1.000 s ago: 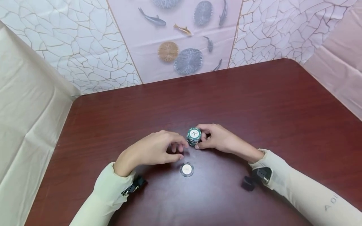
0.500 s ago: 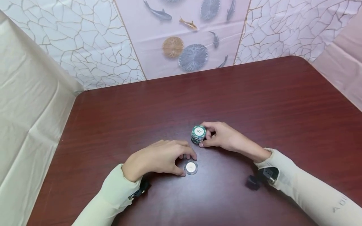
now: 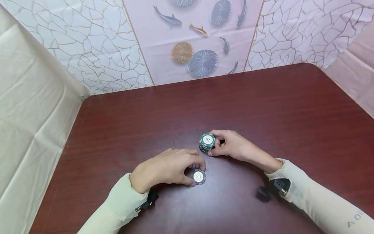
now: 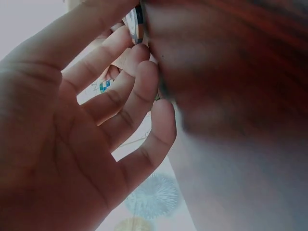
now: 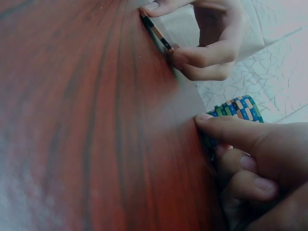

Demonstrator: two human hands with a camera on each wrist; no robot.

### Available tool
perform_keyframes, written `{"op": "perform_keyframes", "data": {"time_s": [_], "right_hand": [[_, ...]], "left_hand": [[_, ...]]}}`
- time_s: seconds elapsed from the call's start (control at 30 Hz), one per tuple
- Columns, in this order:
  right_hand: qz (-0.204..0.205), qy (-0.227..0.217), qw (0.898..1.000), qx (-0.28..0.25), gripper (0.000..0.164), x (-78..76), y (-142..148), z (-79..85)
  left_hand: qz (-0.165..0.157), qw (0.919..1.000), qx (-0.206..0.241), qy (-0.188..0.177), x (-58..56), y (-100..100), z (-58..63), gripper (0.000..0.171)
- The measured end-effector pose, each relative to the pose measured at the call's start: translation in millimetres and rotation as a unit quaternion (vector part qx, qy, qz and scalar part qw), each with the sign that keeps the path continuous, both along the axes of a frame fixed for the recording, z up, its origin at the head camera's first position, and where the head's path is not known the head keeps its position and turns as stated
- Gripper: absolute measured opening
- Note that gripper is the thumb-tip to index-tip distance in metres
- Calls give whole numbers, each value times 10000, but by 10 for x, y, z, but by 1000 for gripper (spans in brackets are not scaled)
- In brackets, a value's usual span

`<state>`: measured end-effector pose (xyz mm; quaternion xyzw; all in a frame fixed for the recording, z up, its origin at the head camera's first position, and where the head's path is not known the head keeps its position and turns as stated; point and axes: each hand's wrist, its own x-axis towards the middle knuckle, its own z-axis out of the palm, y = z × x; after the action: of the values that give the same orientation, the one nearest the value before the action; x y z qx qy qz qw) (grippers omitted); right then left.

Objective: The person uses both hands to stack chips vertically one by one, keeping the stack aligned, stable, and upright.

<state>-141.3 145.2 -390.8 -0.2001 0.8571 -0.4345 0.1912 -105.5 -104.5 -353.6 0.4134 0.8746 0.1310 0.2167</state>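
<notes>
My left hand (image 3: 168, 167) pinches a black poker chip (image 3: 198, 176) marked 100 between thumb and index finger, at its opposite edges. The right wrist view shows this chip (image 5: 158, 32) edge-on, close over the tabletop. In the left wrist view the other fingers of my left hand (image 4: 91, 120) curve beside it, and part of the chip is hidden. Just beyond, a stack of poker chips (image 3: 207, 141) stands upright, topped by a green one marked 20. My right hand (image 3: 233, 144) grips the stack from its right side, thumb at the near bottom edge.
The dark red wooden table (image 3: 146, 117) spreads around both hands. A patterned cloth (image 3: 201, 39) hangs behind its far edge, and a pale cloth (image 3: 32, 107) hangs along the left. A black wrist device (image 3: 264, 194) sits below the right sleeve.
My left hand has come down and toward me from beside the stack and taken hold of the single chip. My right hand has stayed on the stack; the head view has shifted slightly.
</notes>
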Motion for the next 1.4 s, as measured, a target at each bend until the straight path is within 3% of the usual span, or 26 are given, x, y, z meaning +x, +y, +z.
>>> {"op": "perform_keyframes", "data": {"time_s": [0.17,0.33,0.47,0.57,0.73,0.9,1.07,1.4], "right_hand": [[12,13,10000,-51,33,11,-1,-12],[25,49,10000,-70,32,3,-1,-15],[1,15,10000,-58,33,1,-1,-9],[-14,4,10000,-74,33,7,1,-10],[11,41,10000,-71,32,6,5,-7],[26,63,10000,-57,32,-3,3,-6],[17,73,10000,-61,33,2,9,-8],[-7,-53,9999,-96,35,4,11,-16]], "left_hand": [[-40,9998,-131,134,20,9,4,37],[-245,9977,-201,604,37,3,2,33],[-385,9948,-104,940,38,-1,-9,30],[-350,9947,116,961,28,-11,-9,27],[-164,9948,852,530,-39,-56,-7,31],[-27,9828,1836,172,-134,-130,-6,33],[227,9738,2212,477,-183,-183,5,33],[866,9603,2374,1179,-280,-130,30,32]]}}
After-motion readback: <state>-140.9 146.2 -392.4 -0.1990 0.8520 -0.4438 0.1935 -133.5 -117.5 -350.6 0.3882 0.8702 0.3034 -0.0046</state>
